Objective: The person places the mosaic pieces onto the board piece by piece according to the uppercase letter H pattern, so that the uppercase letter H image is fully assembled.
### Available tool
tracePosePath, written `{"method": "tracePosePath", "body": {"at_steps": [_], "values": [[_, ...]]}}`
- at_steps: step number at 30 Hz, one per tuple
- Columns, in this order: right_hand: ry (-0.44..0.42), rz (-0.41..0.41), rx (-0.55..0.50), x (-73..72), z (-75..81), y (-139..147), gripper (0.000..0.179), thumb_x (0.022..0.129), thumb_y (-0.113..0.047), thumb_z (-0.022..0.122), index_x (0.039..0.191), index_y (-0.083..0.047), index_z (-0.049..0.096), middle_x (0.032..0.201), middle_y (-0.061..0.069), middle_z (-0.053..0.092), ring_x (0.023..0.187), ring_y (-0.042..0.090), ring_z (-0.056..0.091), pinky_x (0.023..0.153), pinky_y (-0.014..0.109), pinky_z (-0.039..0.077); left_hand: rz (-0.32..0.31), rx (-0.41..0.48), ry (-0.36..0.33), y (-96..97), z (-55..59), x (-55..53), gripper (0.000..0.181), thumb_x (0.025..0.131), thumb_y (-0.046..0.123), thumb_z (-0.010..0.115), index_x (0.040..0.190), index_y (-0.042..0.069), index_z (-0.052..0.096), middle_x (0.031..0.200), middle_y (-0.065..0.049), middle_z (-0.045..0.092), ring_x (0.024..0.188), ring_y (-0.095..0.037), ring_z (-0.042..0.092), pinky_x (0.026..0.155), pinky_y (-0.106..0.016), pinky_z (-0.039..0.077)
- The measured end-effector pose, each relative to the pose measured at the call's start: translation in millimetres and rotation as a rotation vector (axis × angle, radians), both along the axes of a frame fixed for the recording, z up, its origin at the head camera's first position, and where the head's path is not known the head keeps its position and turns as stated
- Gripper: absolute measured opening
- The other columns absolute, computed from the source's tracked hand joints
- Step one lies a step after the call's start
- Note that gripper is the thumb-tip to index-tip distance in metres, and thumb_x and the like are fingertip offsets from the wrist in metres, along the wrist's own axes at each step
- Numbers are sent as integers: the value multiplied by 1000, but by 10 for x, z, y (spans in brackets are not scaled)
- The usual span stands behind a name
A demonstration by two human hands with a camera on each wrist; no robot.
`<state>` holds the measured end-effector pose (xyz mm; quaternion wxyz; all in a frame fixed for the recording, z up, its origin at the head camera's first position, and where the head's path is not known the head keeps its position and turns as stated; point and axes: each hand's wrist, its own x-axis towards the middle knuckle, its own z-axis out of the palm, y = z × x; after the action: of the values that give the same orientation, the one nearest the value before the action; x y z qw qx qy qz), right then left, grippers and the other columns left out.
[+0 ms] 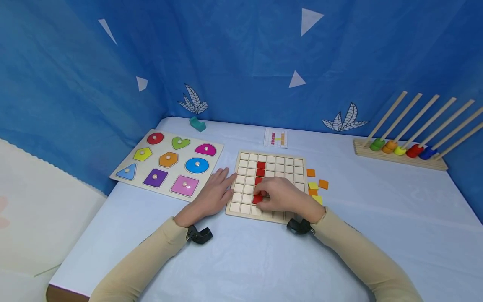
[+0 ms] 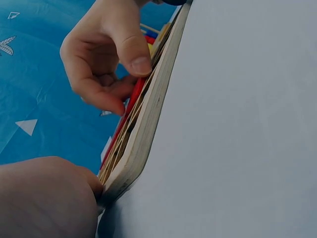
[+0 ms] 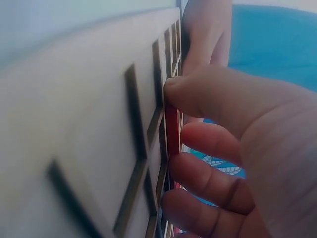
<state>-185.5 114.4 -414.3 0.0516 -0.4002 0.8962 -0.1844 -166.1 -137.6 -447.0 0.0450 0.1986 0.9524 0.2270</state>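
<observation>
A wooden grid board point(image 1: 245, 188) lies on the table with a column of red square tiles point(image 1: 260, 172) set in it. My right hand point(image 1: 281, 194) is over the board, thumb and fingertips at the two sides of the lowest visible red tile point(image 1: 258, 199), pinching it. That tile point(image 3: 172, 126) also shows between thumb and forefinger in the right wrist view. Against the board's left edge rests my left hand point(image 1: 214, 193), fingers extended and holding nothing. Part of the red column is hidden beneath my right hand.
Orange tiles point(image 1: 323, 184) and yellow tiles point(image 1: 312, 185) lie right of the board. Behind it is a pattern card point(image 1: 276, 138). A shape puzzle point(image 1: 137, 177) is at left, a teal block point(image 1: 197, 124) at the back, and a peg stand point(image 1: 400, 157) with coloured rings at right.
</observation>
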Motion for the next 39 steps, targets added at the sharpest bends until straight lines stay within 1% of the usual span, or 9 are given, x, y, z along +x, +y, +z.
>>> {"method": "tracePosePath", "body": {"at_steps": [8, 18, 23, 30, 34, 39], "values": [[-9, 7, -14, -6, 22, 8, 14, 82, -21, 79, 95, -18, 76, 75, -7, 57, 70, 6, 48, 60, 20, 41, 1, -5, -1, -8, -9, -4, 56, 105, 26, 48, 157, 8, 40, 167, -23, 27, 158, -43, 19, 128, -60, 18], [-19, -16, -21, 6, 38, 20, 12, 83, -22, 79, 92, -15, 76, 77, -6, 61, 70, 7, 51, 64, 20, 44, 2, 1, 2, 1, -9, -6, 56, 105, 26, 48, 157, 8, 40, 167, -23, 27, 158, -43, 19, 128, -60, 18], [-22, -17, -19, 2, 37, 19, 13, 83, -22, 79, 92, -14, 76, 77, -6, 61, 70, 7, 51, 64, 20, 44, 5, 1, -1, -1, -14, -8, 56, 105, 26, 48, 157, 8, 40, 167, -22, 27, 158, -42, 18, 128, -59, 18], [-48, -17, -10, -11, 66, 24, 16, 83, -24, 80, 94, -14, 76, 79, -6, 62, 72, 7, 51, 67, 21, 46, 13, 3, -1, -6, -5, -3, 56, 105, 26, 47, 157, 8, 40, 167, -22, 27, 158, -42, 18, 128, -59, 18], [-56, -31, -27, -34, 116, 81, 16, 84, -24, 79, 96, -13, 77, 78, -5, 62, 70, 8, 51, 66, 23, 46, 13, 4, 6, -2, -4, -1, 56, 105, 26, 48, 157, 7, 40, 167, -23, 27, 158, -43, 19, 128, -59, 18], [-62, -67, -51, -85, 186, 236, 17, 86, -21, 77, 101, -11, 78, 83, -1, 67, 70, 9, 52, 67, 25, 48, 7, 13, 6, 3, -6, 10, 57, 104, 26, 49, 156, 6, 40, 167, -24, 27, 157, -43, 19, 127, -60, 19]]}}
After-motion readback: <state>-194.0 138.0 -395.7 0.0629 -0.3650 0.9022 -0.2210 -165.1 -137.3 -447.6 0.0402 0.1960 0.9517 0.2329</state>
